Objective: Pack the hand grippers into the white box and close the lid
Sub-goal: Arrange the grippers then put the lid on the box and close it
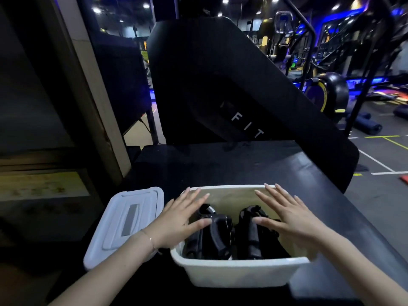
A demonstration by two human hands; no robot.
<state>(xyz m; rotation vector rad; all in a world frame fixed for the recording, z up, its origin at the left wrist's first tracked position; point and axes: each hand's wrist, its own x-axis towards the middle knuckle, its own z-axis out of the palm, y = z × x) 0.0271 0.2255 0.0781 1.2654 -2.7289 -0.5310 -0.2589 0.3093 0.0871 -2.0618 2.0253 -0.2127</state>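
Observation:
The white box stands open on a black surface in front of me. Inside it lie black hand grippers, one showing a metal spring near the back left. My left hand hovers flat over the box's left side, fingers spread, thumb over a gripper handle. My right hand is spread over the right side, thumb near the right gripper. Neither hand grips anything. The white lid lies flat to the left of the box, next to my left wrist.
The black surface extends beyond the box. A large black gym machine with "FIT" lettering rises behind it. A pillar stands at left. Gym floor with exercise equipment lies at right.

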